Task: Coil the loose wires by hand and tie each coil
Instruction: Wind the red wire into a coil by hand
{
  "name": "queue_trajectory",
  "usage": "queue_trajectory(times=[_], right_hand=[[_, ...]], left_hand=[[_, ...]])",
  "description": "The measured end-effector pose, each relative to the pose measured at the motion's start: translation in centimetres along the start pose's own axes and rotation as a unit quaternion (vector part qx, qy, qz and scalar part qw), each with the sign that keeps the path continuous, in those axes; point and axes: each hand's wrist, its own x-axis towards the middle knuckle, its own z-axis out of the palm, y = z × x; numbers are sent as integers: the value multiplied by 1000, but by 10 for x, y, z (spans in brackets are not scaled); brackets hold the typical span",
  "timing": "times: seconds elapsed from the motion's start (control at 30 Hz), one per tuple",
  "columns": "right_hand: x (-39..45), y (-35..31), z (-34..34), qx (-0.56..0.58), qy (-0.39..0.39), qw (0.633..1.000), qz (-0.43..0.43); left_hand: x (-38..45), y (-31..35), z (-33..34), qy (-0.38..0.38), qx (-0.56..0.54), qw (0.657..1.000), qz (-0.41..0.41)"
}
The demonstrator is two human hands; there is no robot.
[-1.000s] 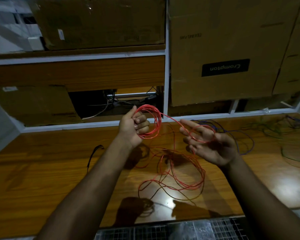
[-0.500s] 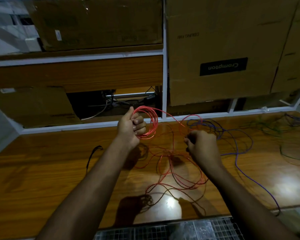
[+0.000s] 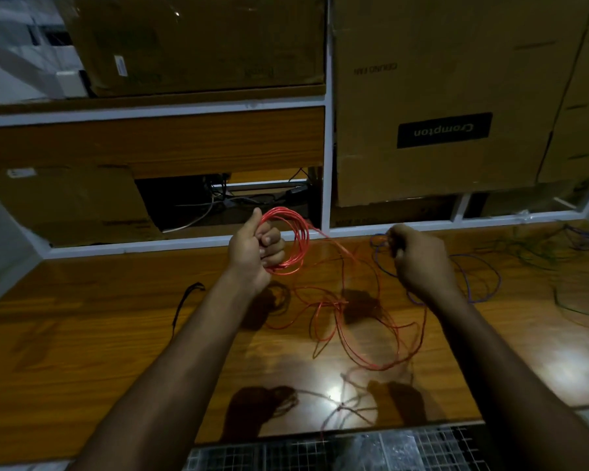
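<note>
Coiling red wire | left hand [image 3: 257, 248] grips the red coil [image 3: 291, 243] above the table [image 3: 82, 334] | right hand [image 3: 419, 258] pinches the feed strand to the coil's right | slack loops [image 3: 371, 321] lie below, between both | next wrap probably swings leftward

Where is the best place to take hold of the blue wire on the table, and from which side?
Probably the blue wire at its open loop right of the right hand, pinched from above: there it lies flat on the table, apart from the red wire.
</note>
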Motion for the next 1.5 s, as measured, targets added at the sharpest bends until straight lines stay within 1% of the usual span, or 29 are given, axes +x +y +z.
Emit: queue_trajectory(times=[0.07,0.1,0.17,0.23,0.3,0.33,0.43,0.47,0.5,0.53,0.63,0.67,0.7,0.73,0.8,0.83,0.87,0.93,0.97,1.0,1.07,1.1,1.17,1.2,1.23,1.33,1.4,1.47,1.5], right_hand=[[3,10,4,52,-139,989,13],[1,12,6,111,-215,970,15],[-9,13,12,229,-348,909,11],[-22,6,19,273,-429,860,-47],[-36,-9,27,330,-482,804,-115],[-43,-19,29,383,-502,766,-124],[-54,-41,28,578,-524,623,-60],[-54,-43,25,618,-516,592,-30],[-52,-44,23,647,-497,578,-2],[-50,-44,17,664,-472,580,18],[-44,-42,-4,694,-364,619,44],[-42,-44,-14,702,-312,639,49],[-40,-45,-23,698,-251,668,54],[-38,-45,-30,677,-192,708,60],[-33,-38,-34,586,-76,802,84],[-30,-33,-34,519,-31,849,97],[-27,-28,-29,446,-8,888,112],[-28,-20,-18,280,-23,951,127],[-29,-17,-11,199,-53,971,121],[-31,-15,-5,127,-90,981,116],[-37,-19,3,37,-164,979,114],[-40,-20,7,21,-188,975,115],[-42,-25,12,26,-229,963,136],[-41,-25,16,44,-228,961,152],[-39,-24,20,70,-210,961,167],[-27,-7,32,159,-120,959,203],[-21,6,36,201,-47,960,187],[-16,13,33,219,44,964,147],[-13,13,29,235,88,959,131]], left_hand=[[1,2,0,-1,-12,1000,12],[2,3,-1,-1,-18,1000,16],[3,2,-2,4,-26,1000,17],[4,-4,-1,13,-19,1000,10],[6,-13,3,27,-5,1000,1],[6,-18,4,31,1,1000,-3],[8,-28,6,32,-5,999,-14],[8,-30,5,32,-16,999,-17],[9,-30,3,34,-23,999,-20],[9,-30,1,39,-26,999,-22],[6,-27,-4,51,-20,998,-19],[4,-25,-5,52,-17,998,-17],[2,-24,-5,53,-16,998,-16],[1,-23,-6,55,-18,998,-16],[0,-21,-8,55,-25,998,-16],[0,-20,-8,54,-30,998,-15],[0,-19,-7,51,-35,998,-15],[0,-17,-6,46,-45,998,-15],[0,-16,-5,43,-46,998,-12],[0,-15,-4,40,-45,998,-8],[1,-14,-2,38,-43,998,-4],[1,-14,0,34,-42,999,-4],[1,-14,3,28,-37,999,-6],[0,-14,4,26,-36,999,-8],[0,-14,5,25,-36,999,-10],[-1,-12,7,21,-29,999,-11],[-2,-10,6,19,-21,1000,-9],[-3,-9,3,19,-21,1000,-8],[-3,-9,1,20,-22,1000,-9]])
